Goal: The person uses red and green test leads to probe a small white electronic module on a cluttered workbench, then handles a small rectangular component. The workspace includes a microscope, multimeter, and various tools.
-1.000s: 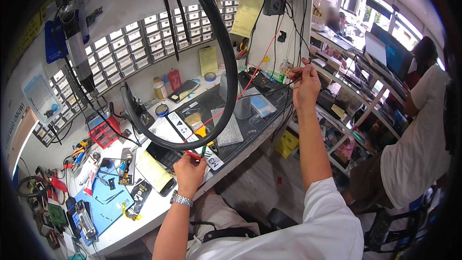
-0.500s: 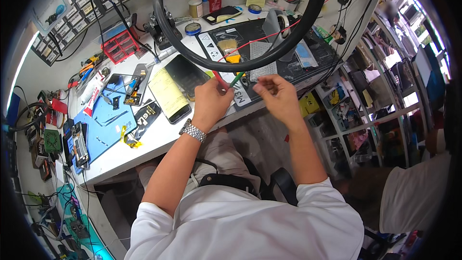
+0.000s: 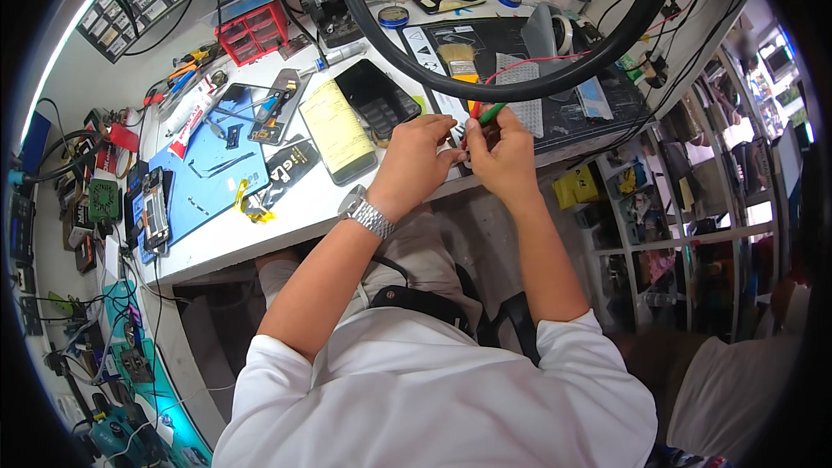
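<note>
My right hand [image 3: 504, 158] pinches a slim green piece [image 3: 491, 113] between thumb and fingers, over the front edge of the bench. Alongside it, close to the right thumb, is a slim red piece [image 3: 473, 113]; the fingers hide how the two join. My left hand [image 3: 414, 165], a metal-band watch [image 3: 371, 215] on its wrist, faces it with curled fingers. Its thumb and forefinger stand apart, their tips near the red piece. Left of this hand, a yellow written pad [image 3: 338, 130] lies against a black phone [image 3: 377, 97].
A black ring on a stand [image 3: 511, 91] arches over the bench. Behind the hands are a wide brush [image 3: 459, 62] and a dark mat [image 3: 598, 134]. A blue mat [image 3: 204, 186] with phone parts lies left. Shelving [image 3: 650, 208] stands right, near another person's pale sleeve [image 3: 737, 390].
My right hand has come in from the right and closed on the green piece, which my left hand held before. My left fingers have parted. The whole view has shifted.
</note>
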Available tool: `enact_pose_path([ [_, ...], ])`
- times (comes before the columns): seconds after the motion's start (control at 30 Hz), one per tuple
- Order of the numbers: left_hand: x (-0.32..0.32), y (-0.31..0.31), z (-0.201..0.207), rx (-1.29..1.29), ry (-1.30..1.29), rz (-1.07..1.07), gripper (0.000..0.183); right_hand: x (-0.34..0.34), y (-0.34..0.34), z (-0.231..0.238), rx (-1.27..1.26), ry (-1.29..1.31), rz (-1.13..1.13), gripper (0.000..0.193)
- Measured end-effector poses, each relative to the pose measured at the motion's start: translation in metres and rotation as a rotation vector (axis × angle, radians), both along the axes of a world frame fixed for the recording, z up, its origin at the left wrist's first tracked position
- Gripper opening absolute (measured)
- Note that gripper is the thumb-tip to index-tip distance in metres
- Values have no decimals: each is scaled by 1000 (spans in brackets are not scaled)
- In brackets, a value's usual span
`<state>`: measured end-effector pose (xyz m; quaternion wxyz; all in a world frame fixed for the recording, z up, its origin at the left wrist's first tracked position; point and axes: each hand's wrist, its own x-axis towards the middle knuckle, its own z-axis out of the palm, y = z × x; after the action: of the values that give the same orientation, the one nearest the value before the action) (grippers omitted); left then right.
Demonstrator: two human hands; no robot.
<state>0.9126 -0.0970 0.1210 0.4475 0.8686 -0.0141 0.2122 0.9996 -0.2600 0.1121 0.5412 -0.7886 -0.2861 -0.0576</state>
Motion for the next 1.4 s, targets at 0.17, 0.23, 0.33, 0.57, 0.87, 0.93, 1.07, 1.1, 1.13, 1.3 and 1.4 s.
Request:
enact_pose_path([
  [0.17, -27, 2, 8, 297, 95, 88, 49, 8, -13, -8, 273, 199, -46, 15],
  [0.23, -33, 0, 8, 358, 135, 90, 49, 11, -18, -11, 303, 213, -53, 19],
  [0.33, -34, -1, 7, 434, 106, 86, 47, 15, -20, -17, 363, 286, -51, 24],
  [0.57, -31, -7, 1, 686, 102, 15, 29, 26, -15, -35, 256, 114, -116, 30],
  [0.87, 10, -9, 3, 225, 85, 83, 19, 29, -27, -24, 490, 59, -234, 31],
  [0.93, 21, -10, -3, 249, 130, 45, 20, 27, -33, -20, 482, 75, -246, 32],
  [1.07, 29, -15, -13, 467, -10, 104, 24, 21, -40, -16, 458, 150, -257, 27],
  [1.1, 28, -17, -13, 507, -17, 116, 25, 19, -42, -15, 446, 175, -256, 27],
  [1.13, 27, -19, -11, 570, -146, 169, 26, 17, -43, -13, 434, 215, -260, 26],
  [1.3, 34, -23, 9, 272, -222, -22, 32, 9, -42, -3, 450, 272, -126, 23],
  [1.4, 34, -23, 16, 71, -84, -210, 29, 4, -36, 2, 407, 269, -43, 22],
])
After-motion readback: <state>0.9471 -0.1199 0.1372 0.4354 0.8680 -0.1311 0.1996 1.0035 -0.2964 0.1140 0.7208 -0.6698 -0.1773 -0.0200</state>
